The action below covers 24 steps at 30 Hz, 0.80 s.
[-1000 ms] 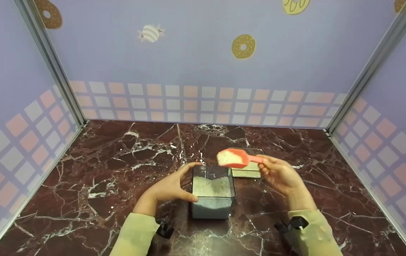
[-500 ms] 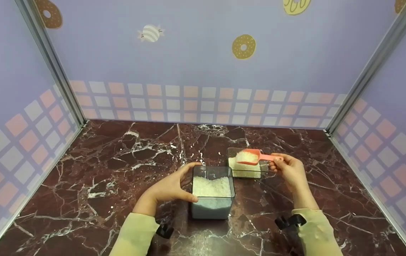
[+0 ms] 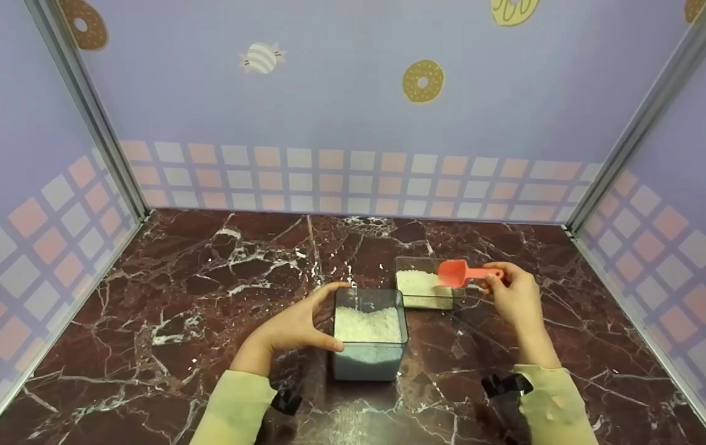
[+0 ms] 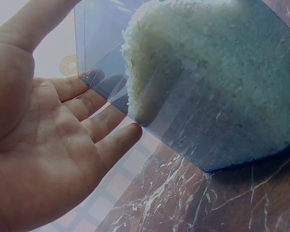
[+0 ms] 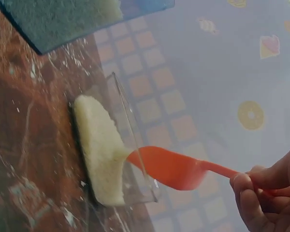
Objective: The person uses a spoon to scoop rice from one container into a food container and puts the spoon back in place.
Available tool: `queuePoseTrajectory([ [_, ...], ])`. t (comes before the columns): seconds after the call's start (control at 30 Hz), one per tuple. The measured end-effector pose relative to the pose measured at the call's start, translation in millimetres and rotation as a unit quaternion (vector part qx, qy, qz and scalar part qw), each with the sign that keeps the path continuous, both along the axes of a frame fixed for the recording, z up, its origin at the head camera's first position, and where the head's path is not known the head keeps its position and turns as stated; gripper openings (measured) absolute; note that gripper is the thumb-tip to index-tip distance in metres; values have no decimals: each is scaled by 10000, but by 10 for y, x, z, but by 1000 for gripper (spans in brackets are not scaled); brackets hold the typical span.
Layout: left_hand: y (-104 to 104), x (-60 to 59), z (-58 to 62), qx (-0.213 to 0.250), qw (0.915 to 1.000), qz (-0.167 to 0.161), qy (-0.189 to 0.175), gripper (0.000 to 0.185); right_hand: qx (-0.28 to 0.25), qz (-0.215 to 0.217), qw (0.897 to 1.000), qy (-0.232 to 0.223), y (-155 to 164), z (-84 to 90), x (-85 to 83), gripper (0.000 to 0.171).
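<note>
A tall clear bluish square container (image 3: 370, 361) of white rice (image 4: 217, 72) stands at the middle of the table. My left hand (image 3: 294, 324) holds its left side, thumb at the near corner and fingers along the far part of the wall. Behind it to the right is a low clear tray (image 3: 428, 301) with a layer of pale rice (image 5: 100, 150). My right hand (image 3: 514, 296) pinches the handle of an orange-red scoop (image 3: 454, 273). The scoop's bowl is tilted over the tray's right side, its tip near the rice in the right wrist view.
The table (image 3: 217, 371) is dark red marble-patterned, with small white specks left of the containers. Purple panels (image 3: 340, 111) with sweets and checks enclose it at the back and on both sides.
My right hand has carried the scoop from above the tall container rightward to the tray and tipped it. Its rice has gone into the tray. My left hand has stayed in place.
</note>
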<state>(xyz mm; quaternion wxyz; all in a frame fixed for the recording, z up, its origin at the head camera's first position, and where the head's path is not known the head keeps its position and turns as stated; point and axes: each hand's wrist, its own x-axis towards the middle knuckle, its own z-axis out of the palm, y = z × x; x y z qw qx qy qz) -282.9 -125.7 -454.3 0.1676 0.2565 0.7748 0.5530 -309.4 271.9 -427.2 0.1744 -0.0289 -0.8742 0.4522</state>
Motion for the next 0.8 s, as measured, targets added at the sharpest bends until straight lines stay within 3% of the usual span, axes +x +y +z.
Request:
queuePoseTrajectory([
  [0.13, 1, 4, 7, -11, 10000, 4, 12, 106, 686, -254, 9970, 247, 7, 16, 30, 19],
  [0.43, 5, 30, 24, -161, 9998, 109, 15, 107, 977, -371, 9908, 865, -37, 27, 57, 18],
  [0.67, 7, 21, 13, -132, 9999, 98, -37, 107, 649, -421, 9926, 932, -34, 9, 38, 18],
  [0.8, 7, 8, 4, -53, 10000, 37, -33, 106, -258, -175, 9966, 766, -29, 42, 39, 19],
])
